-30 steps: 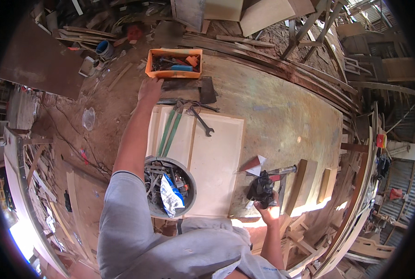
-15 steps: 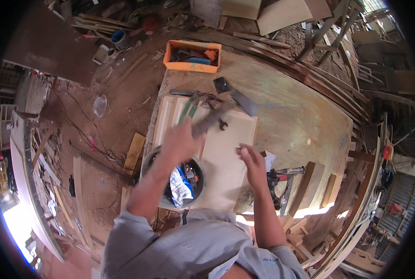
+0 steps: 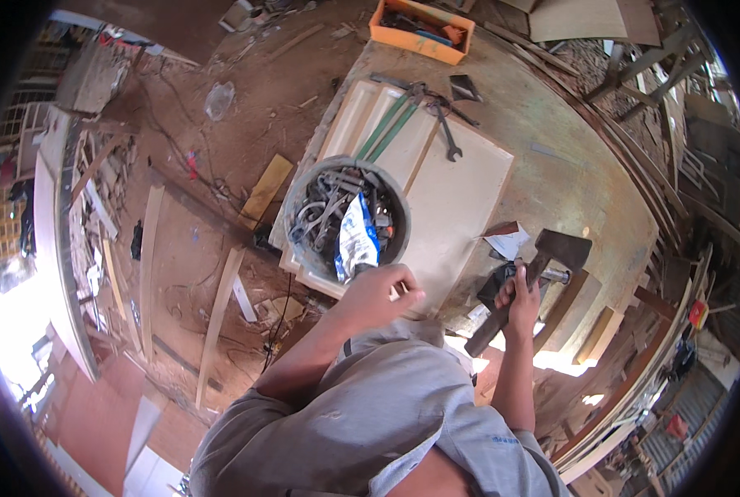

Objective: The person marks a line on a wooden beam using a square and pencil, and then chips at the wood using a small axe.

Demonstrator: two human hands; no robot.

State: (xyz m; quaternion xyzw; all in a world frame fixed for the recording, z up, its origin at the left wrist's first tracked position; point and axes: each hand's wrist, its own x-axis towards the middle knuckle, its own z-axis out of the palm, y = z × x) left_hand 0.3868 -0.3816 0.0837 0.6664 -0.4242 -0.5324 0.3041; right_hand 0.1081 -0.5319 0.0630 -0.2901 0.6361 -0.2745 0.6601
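Hatchet (image 3: 562, 248) up over the near edge of the worktable (image 3: 581, 186), right hand (image 3: 521, 305) clamped round its handle (image 3: 488, 329); left hand (image 3: 377, 296), loosely curled, thumb apart, just beside the bucket (image 3: 403, 209)!

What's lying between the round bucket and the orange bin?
In the head view, green-handled cutters lie between the bucket and orange bin, mostly over the pale panel, with a wrench to their right.

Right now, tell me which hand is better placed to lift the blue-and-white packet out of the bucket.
Likely the left hand: it looks empty and is close to the blue-and-white packet. The right hand, farther off, grips an axe-like tool.
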